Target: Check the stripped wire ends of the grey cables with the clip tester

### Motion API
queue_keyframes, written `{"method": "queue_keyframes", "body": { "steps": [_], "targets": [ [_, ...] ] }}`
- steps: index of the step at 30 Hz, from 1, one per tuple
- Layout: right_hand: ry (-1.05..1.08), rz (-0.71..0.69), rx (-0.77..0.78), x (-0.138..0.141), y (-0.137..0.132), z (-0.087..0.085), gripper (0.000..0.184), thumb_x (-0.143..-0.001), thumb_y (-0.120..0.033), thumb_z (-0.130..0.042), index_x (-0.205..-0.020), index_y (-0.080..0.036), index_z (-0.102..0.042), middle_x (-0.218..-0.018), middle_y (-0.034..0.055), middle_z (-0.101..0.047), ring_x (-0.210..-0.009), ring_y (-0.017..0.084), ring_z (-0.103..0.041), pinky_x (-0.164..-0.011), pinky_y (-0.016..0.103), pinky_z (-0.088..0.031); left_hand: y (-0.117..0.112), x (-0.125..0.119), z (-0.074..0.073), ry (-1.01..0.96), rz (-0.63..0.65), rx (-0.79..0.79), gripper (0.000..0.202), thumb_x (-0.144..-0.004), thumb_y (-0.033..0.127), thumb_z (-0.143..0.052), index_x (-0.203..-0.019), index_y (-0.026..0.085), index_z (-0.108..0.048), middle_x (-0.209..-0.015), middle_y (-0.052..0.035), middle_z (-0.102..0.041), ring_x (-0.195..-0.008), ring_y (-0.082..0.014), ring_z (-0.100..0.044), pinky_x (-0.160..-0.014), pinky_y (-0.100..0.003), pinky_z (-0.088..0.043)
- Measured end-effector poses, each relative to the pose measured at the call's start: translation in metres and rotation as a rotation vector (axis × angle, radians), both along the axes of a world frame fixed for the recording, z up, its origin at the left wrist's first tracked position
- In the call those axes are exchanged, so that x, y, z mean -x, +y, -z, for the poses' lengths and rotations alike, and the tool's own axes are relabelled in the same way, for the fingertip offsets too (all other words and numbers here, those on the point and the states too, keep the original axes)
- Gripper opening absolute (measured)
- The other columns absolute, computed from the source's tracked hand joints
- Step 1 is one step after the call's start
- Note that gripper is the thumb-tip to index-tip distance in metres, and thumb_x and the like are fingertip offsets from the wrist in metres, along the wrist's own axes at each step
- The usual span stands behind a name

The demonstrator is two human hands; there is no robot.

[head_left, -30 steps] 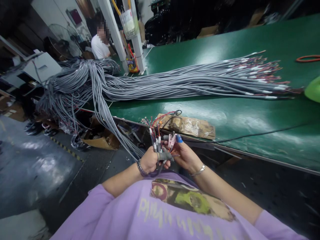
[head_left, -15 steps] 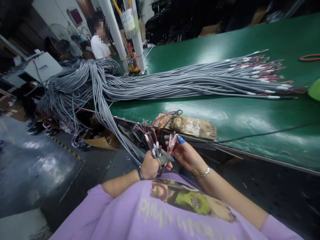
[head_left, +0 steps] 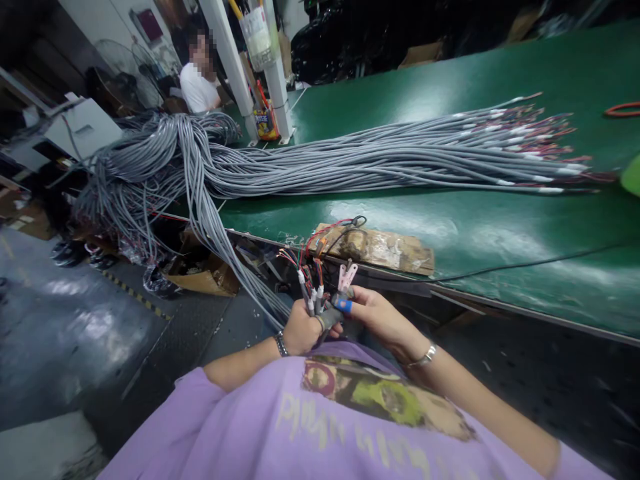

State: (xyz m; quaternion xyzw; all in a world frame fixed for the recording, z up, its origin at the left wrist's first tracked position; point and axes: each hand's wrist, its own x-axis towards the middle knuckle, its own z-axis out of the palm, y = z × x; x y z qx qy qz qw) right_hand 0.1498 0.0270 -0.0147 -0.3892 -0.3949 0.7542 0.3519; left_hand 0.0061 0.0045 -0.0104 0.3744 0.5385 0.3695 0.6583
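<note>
My left hand is closed around several grey cables, whose stripped ends point up. Fine coloured wires fan out above their white-wrapped sections. Grey wrapping covers my left thumb. My right hand, with a blue wrap on its thumb, is pinched together right beside my left thumb. What lies between its fingertips is hidden. Just above those fingertips stands a pink clip, its two handles spread upward; I cannot tell what its jaws grip.
A long bundle of grey cables lies across the green table. A worn wooden block sits at the near edge beside red and black leads. At left are a cardboard box and a person farther back.
My right thumb has come off the pink clip's handle and moved down and left, to beside my left thumb. My left hand keeps its hold on the cables.
</note>
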Motion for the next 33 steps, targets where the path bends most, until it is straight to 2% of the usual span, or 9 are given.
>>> {"method": "queue_keyframes", "body": {
  "steps": [7,10,13,17,19,22,25,29,33],
  "targets": [
    [-0.057,0.089,-0.009,-0.002,-0.005,0.003,0.034,-0.060,-0.047,-0.077,-0.066,-0.020,-0.057,-0.051,-0.0025,-0.062,-0.050,0.014,-0.057,-0.055,0.029,-0.039,0.002,-0.003,-0.003,0.000,-0.063,0.000,0.044,-0.050,0.050,-0.083,-0.057,0.016,-0.057,-0.045,-0.0020,-0.060,-0.042,-0.0138,-0.056,-0.042,-0.023,-0.042],
    [0.028,0.072,0.056,0.005,-0.008,0.000,0.034,-0.060,-0.047,-0.076,-0.067,-0.021,-0.055,-0.047,-0.0028,-0.061,-0.043,0.015,-0.056,-0.051,0.029,-0.039,0.002,-0.003,-0.005,-0.007,0.019,0.009,0.044,-0.046,0.049,-0.085,-0.054,0.015,-0.057,-0.043,-0.0017,-0.058,-0.039,-0.0122,-0.053,-0.041,-0.023,-0.042],
    [0.091,0.089,0.139,0.011,-0.010,0.004,0.034,-0.061,-0.046,-0.076,-0.070,-0.022,-0.053,-0.046,-0.0038,-0.059,-0.037,0.015,-0.051,-0.045,0.029,-0.038,0.001,-0.002,-0.007,-0.019,0.086,0.022,0.046,-0.045,0.050,-0.085,-0.050,0.015,-0.057,-0.041,-0.0020,-0.058,-0.038,-0.0113,-0.052,-0.041,-0.023,-0.043],
    [0.099,0.344,0.173,0.008,-0.003,0.020,0.030,-0.062,-0.036,-0.078,-0.066,-0.021,-0.053,-0.049,-0.0061,-0.054,-0.043,0.010,-0.047,-0.046,0.025,-0.036,-0.001,0.001,-0.007,-0.044,0.024,0.008,0.046,-0.044,0.051,-0.085,-0.053,0.014,-0.060,-0.045,-0.0024,-0.061,-0.039,-0.0115,-0.054,-0.044,-0.024,-0.046],
    [0.144,0.419,0.189,0.002,0.003,0.026,0.029,-0.060,-0.035,-0.081,-0.065,-0.020,-0.057,-0.053,-0.0056,-0.055,-0.048,0.009,-0.046,-0.049,0.024,-0.038,0.000,0.003,-0.006,-0.070,-0.006,-0.006,0.045,-0.045,0.051,-0.085,-0.054,0.014,-0.061,-0.046,-0.0029,-0.062,-0.040,-0.0118,-0.055,-0.045,-0.024,-0.047],
    [0.227,0.355,0.229,-0.003,0.012,0.024,0.032,-0.062,-0.047,-0.079,-0.069,-0.020,-0.064,-0.062,-0.0007,-0.062,-0.056,0.011,-0.052,-0.055,0.025,-0.043,0.003,0.004,-0.006,-0.089,-0.040,-0.012,0.044,-0.046,0.050,-0.084,-0.055,0.014,-0.062,-0.046,-0.0034,-0.062,-0.040,-0.0128,-0.055,-0.044,-0.025,-0.047],
    [0.284,0.258,0.205,-0.002,0.018,0.019,0.038,-0.065,-0.056,-0.076,-0.072,-0.019,-0.067,-0.066,0.0016,-0.065,-0.061,0.013,-0.056,-0.058,0.026,-0.045,0.007,0.003,-0.010,-0.100,-0.040,-0.006,0.045,-0.046,0.051,-0.084,-0.056,0.013,-0.061,-0.045,-0.0029,-0.060,-0.040,-0.0132,-0.055,-0.045,-0.026,-0.048],
    [0.318,0.207,0.117,0.001,0.023,0.020,0.041,-0.069,-0.059,-0.073,-0.076,-0.018,-0.069,-0.066,0.0017,-0.066,-0.058,0.013,-0.055,-0.056,0.027,-0.043,0.012,-0.002,-0.013,-0.101,-0.026,-0.016,0.046,-0.045,0.051,-0.084,-0.052,0.014,-0.059,-0.042,-0.0020,-0.058,-0.038,-0.0113,-0.053,-0.042,-0.023,-0.044],
    [0.346,0.191,0.110,0.002,0.025,0.029,0.040,-0.073,-0.058,-0.069,-0.077,-0.018,-0.069,-0.067,0.0027,-0.067,-0.057,0.015,-0.056,-0.057,0.029,-0.044,0.014,-0.006,-0.012,-0.092,-0.031,0.001,0.045,-0.044,0.050,-0.084,-0.054,0.014,-0.059,-0.043,-0.0016,-0.059,-0.036,-0.0102,-0.051,-0.039,-0.022,-0.041]
  ]
}}
